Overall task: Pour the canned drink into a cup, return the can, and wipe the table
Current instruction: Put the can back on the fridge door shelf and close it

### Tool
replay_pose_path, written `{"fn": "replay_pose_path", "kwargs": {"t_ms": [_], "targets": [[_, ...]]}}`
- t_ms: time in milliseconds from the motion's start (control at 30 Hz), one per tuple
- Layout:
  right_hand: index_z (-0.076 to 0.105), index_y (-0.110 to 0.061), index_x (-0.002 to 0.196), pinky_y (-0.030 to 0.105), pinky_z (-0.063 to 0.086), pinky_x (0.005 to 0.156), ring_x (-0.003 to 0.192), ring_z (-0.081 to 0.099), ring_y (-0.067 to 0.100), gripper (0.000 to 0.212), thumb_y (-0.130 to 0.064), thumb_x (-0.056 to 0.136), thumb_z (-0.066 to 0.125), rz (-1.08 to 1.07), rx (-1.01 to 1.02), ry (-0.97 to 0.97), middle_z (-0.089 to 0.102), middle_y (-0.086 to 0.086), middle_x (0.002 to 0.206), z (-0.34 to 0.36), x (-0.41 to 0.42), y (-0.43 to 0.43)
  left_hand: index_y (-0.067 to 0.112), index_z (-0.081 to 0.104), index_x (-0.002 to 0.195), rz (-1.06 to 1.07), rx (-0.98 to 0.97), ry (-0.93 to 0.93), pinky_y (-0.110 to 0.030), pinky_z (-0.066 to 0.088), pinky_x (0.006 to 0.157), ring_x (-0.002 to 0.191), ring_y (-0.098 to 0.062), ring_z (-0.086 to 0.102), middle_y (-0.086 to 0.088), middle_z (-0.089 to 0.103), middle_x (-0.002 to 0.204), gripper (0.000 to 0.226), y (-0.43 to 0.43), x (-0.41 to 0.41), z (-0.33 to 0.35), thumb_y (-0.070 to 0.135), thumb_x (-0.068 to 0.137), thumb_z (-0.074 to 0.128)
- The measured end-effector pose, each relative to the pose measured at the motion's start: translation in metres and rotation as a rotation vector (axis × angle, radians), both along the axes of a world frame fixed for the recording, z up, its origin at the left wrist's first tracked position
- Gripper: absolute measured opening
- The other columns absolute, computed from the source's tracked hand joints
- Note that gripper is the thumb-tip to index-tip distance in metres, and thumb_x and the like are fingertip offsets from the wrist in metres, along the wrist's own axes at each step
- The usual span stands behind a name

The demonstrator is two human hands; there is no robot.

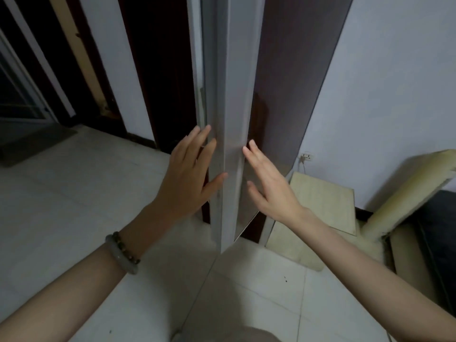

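One view only: head-worn, wide-angle. The camera looked forward and steeply down from the wearer's head. It sat close to the tall grey door (229, 114), within arm's reach, and the door's edge ran up the centre of the frame. Both forearms entered from the bottom corners. The left hand (190, 174) and right hand (271, 188) lay mid-frame, either side of that edge. The tiled floor (74, 193) filled the lower half and the white wall (394, 70) the upper right. Verticals leaned outward toward the frame edges.

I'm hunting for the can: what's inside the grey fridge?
Only the fridge's grey outer panels show; they cover the inside, so no can is visible. The left hand and right hand are open, empty.
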State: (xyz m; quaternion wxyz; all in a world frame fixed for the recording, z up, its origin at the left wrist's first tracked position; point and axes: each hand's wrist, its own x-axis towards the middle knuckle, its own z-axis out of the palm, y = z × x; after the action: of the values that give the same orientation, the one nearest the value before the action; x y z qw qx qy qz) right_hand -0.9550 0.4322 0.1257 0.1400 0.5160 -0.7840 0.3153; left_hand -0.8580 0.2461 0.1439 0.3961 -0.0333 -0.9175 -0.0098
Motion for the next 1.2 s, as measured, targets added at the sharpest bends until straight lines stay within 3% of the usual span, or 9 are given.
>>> {"fn": "replay_pose_path", "kwargs": {"t_ms": [133, 233, 433, 600, 733, 900, 1067, 1200], "targets": [[0.020, -0.007, 0.148, 0.032, 0.016, 0.118, 0.145, 0.010, 0.016, 0.068, -0.001, 0.087, 0.051, -0.016, -0.007, 0.002, 0.012, 0.010, 0.156, -0.002, -0.005, -0.059, 0.000, 0.038, 0.138, -0.030, 0.139, -0.065, -0.038, 0.022, 0.111, 0.135, -0.029, 0.029, -0.019, 0.037, 0.145, 0.065, -0.052, -0.006, 0.000, 0.047, 0.093, 0.040], [0.019, -0.008, 0.149, 0.039, 0.018, 0.117, 0.145, 0.010, 0.019, 0.067, -0.008, 0.090, 0.050, -0.073, 0.014, 0.017, 0.012, 0.011, 0.156, -0.004, -0.015, -0.099, -0.001, 0.040, 0.138, -0.004, 0.193, -0.078, -0.040, 0.035, 0.103, 0.121, -0.027, 0.041, -0.018, 0.048, 0.132, 0.064, -0.088, -0.018, 0.002, 0.045, 0.093, 0.041], [0.012, -0.014, 0.149, 0.033, 0.006, 0.118, 0.145, 0.001, 0.018, 0.066, -0.023, 0.094, 0.046, -0.175, 0.094, 0.049, 0.005, 0.005, 0.157, -0.004, -0.031, -0.173, -0.001, 0.031, 0.143, -0.064, 0.400, -0.105, -0.027, 0.035, 0.092, 0.105, -0.025, 0.050, -0.014, 0.057, 0.113, 0.066, -0.156, -0.050, 0.002, 0.035, 0.090, 0.048], [0.010, -0.020, 0.150, 0.035, -0.001, 0.116, 0.145, -0.003, 0.019, 0.065, -0.029, 0.094, 0.043, -0.283, 0.236, 0.114, 0.003, 0.001, 0.158, -0.002, -0.060, -0.219, 0.005, 0.022, 0.147, -0.138, 0.594, -0.163, -0.033, 0.047, 0.095, 0.108, -0.014, 0.051, -0.009, 0.050, 0.122, 0.070, -0.208, -0.086, 0.002, 0.022, 0.090, 0.058], [0.019, -0.019, 0.149, 0.039, 0.003, 0.116, 0.144, -0.001, 0.018, 0.062, -0.038, 0.092, 0.032, -0.301, 0.304, 0.156, 0.002, -0.003, 0.156, 0.003, -0.092, -0.251, 0.010, 0.017, 0.149, -0.147, 0.697, -0.180, -0.029, 0.044, 0.099, 0.114, -0.010, 0.049, -0.007, 0.043, 0.135, 0.072, -0.241, -0.117, -0.002, 0.019, 0.090, 0.058], [0.016, -0.018, 0.150, 0.042, -0.002, 0.115, 0.145, -0.003, 0.022, 0.064, -0.040, 0.090, 0.027, -0.315, 0.359, 0.227, -0.005, -0.003, 0.156, -0.005, -0.129, -0.286, 0.015, 0.013, 0.150, -0.165, 0.762, -0.176, -0.023, 0.039, 0.102, 0.119, -0.010, 0.045, -0.005, 0.035, 0.141, 0.074, -0.278, -0.159, -0.009, 0.011, 0.091, 0.057], [0.028, -0.015, 0.147, 0.050, 0.010, 0.113, 0.143, 0.011, 0.026, 0.063, -0.036, 0.088, 0.039, -0.361, 0.361, 0.311, 0.012, 0.005, 0.157, -0.010, -0.176, -0.322, 0.016, 0.008, 0.151, -0.167, 0.785, -0.238, -0.021, 0.039, 0.098, 0.118, -0.006, 0.042, -0.003, 0.031, 0.142, 0.082, -0.318, -0.210, -0.008, 0.012, 0.088, 0.060], [0.033, -0.013, 0.144, 0.052, 0.008, 0.112, 0.140, 0.019, 0.026, 0.065, -0.030, 0.085, 0.052, -0.381, 0.376, 0.383, 0.022, 0.007, 0.155, -0.008, -0.215, -0.343, 0.019, 0.007, 0.151, -0.187, 0.827, -0.325, -0.019, 0.038, 0.091, 0.117, -0.007, 0.043, -0.001, 0.032, 0.140, 0.084, -0.349, -0.253, -0.003, 0.014, 0.088, 0.061]]}}
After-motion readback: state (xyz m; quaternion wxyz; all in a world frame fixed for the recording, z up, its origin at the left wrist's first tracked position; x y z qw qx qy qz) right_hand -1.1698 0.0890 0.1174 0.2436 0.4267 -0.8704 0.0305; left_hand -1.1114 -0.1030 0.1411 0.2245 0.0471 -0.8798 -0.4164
